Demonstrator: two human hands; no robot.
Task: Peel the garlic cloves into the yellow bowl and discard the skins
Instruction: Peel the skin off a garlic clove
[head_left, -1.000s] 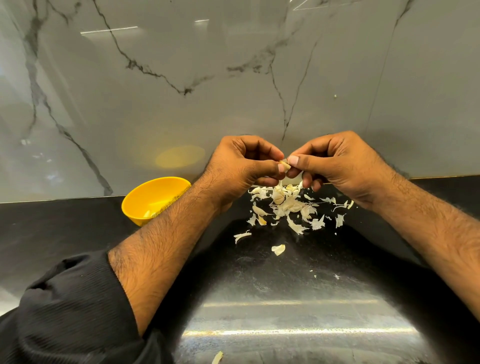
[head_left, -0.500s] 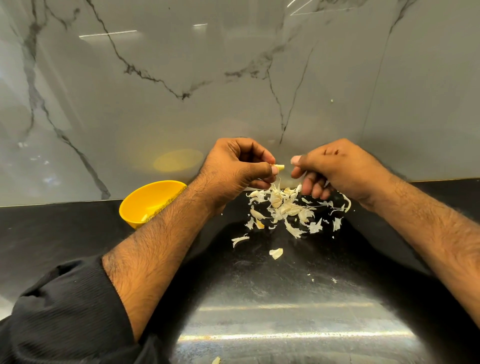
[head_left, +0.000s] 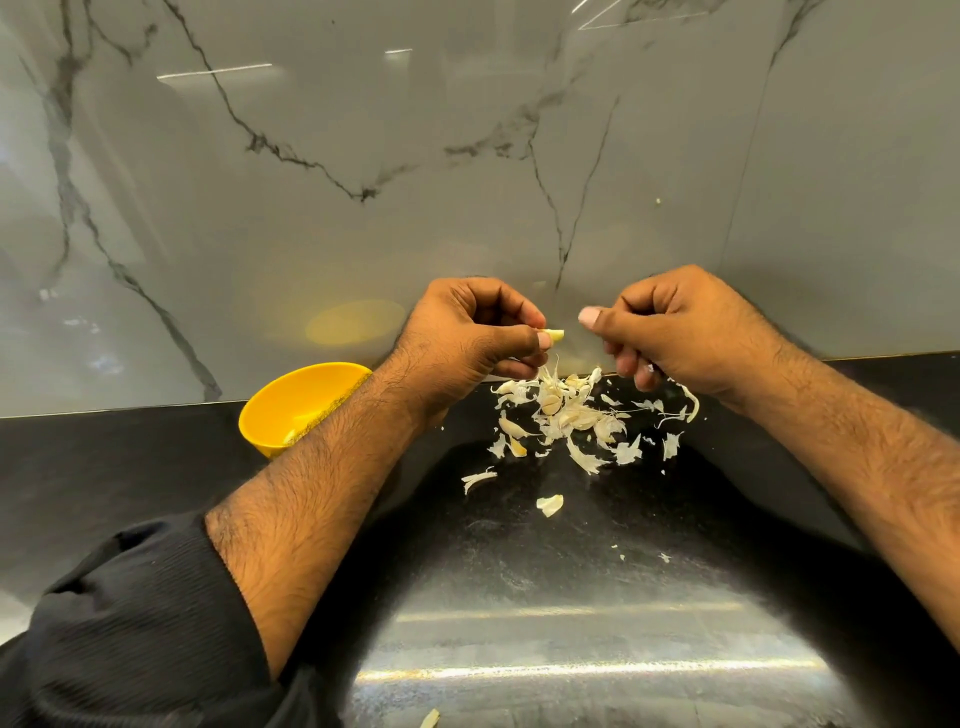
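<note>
My left hand (head_left: 467, 338) pinches a small pale garlic clove (head_left: 554, 335) between thumb and fingers, its tip sticking out to the right. My right hand (head_left: 670, 327) hovers a short gap to the right with fingers curled and thumb pointing at the clove; nothing shows in it. Under both hands a heap of garlic skins and cloves (head_left: 566, 410) lies on the black counter. The yellow bowl (head_left: 291, 405) stands at the left by the wall, partly hidden by my left forearm, with a pale piece inside.
A grey marble wall (head_left: 467, 156) rises right behind the hands. Loose skin scraps (head_left: 549, 504) lie nearer me on the glossy black counter (head_left: 545, 597), and one more scrap (head_left: 430, 718) sits at the bottom edge. My dark sleeve (head_left: 130, 623) fills the lower left.
My hands were joined on the clove a second ago. They have pulled apart: the left hand keeps the clove and the right has drawn off to the right.
</note>
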